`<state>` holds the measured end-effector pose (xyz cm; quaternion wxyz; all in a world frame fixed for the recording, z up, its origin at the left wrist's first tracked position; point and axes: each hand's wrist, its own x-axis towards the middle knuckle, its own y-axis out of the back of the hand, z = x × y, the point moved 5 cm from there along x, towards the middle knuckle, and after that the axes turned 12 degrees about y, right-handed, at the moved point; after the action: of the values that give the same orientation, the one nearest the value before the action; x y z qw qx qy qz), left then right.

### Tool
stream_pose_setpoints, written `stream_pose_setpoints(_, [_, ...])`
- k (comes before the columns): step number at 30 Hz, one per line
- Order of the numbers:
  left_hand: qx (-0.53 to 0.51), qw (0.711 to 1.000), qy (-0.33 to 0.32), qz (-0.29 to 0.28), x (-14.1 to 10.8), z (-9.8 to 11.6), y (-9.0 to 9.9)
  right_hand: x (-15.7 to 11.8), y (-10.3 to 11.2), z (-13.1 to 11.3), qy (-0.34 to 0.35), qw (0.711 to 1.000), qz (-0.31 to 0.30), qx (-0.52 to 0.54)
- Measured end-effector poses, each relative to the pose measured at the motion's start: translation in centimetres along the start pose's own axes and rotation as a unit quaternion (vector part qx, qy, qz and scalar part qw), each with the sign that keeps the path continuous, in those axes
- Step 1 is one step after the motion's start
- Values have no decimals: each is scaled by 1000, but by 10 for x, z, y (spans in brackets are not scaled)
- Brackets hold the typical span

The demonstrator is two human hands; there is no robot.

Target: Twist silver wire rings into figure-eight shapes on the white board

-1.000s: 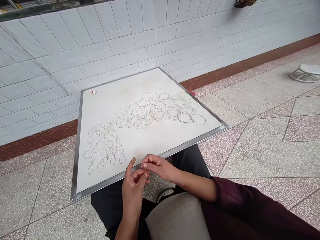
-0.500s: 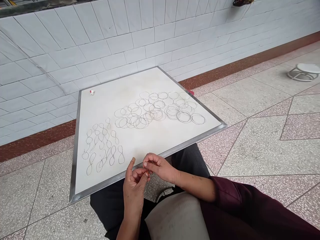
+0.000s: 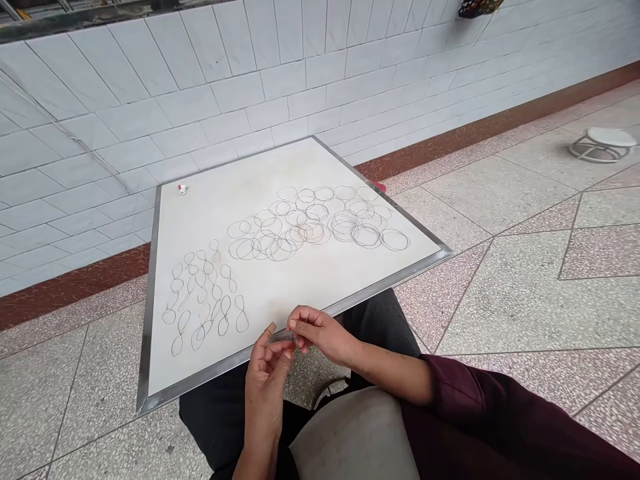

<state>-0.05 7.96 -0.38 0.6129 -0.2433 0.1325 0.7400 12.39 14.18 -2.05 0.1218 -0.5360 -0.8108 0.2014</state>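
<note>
Over the table's near edge, my right hand (image 3: 325, 337) pinches a thin wire loop (image 3: 306, 311) between thumb and fingers; part of the loop shows above the fingertips. Just beside it, my left hand (image 3: 265, 380) has its thumb tip against a bent finger, with another finger raised. The wire seems to run down into that pinch, though it is too fine to follow there. Several wire pieces twisted into figure-eights (image 3: 224, 315) lie at the left of the white table (image 3: 270, 293). Round wire rings (image 3: 365, 236) overlap across its middle and right.
A metal rim (image 3: 215, 370) edges the table. Near its far left corner lies a small white and red object (image 3: 183, 189). Behind stands a white tiled wall (image 3: 240, 100). A low white stool (image 3: 605, 141) is on the floor at the far right. My knees are under the table.
My left hand's thumb and fingers have shifted slightly down and left, away from my right fingertips. My right hand keeps its pinch. The view has tilted a little.
</note>
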Motion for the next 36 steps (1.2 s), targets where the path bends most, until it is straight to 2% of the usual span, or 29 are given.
stream_pose_setpoints(3, [-3, 1000, 26, -3, 4, -9, 5, 1, -2, -2, 3, 1000, -5, 0])
stream_pose_setpoints(6, [-17, 999, 40, 10, 6, -14, 9, 1, -3, -7, 9, 999, -18, -43])
stream_pose_setpoints(14, [22, 999, 5, 42, 1, -1, 6, -1, -5, -12, 25, 989, -70, -130])
stream_pose_setpoints(20, [38, 998, -7, 58, -4, 5, 3, -1, -6, -9, 18, 989, -81, -126])
stream_pose_setpoints(29, [-27, 998, 0, 53, 2, -1, 1, 1, -7, -5, 6, 991, -76, -113])
stream_pose_setpoints(36, [-19, 998, -1, 57, 2, 1, 1, 3, -7, -1, -16, 992, -86, -86])
